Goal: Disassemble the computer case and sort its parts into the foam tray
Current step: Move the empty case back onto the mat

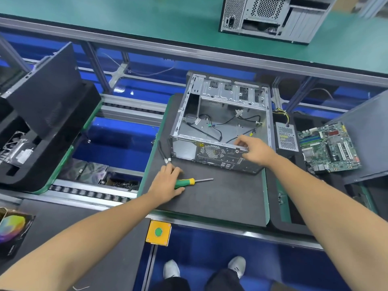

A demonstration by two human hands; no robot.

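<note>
Our hands at the open grey metal computer case (pixel 220 122) on the dark mat's (pixel 220 202) far edge.
Our left hand (pixel 167 183) grips the green-and-yellow-handled screwdriver (pixel 189 182) mid-mat; our right hand (pixel 255 150) curls over the case's near rim.

The open, bare-metal computer case (pixel 220 124) lies on its side on a dark mat, gutted but for loose black cables on its floor, while to its right the foam tray (pixel 294 162) holds a perforated power supply (pixel 286 139) and a green motherboard (pixel 329 147).
</note>
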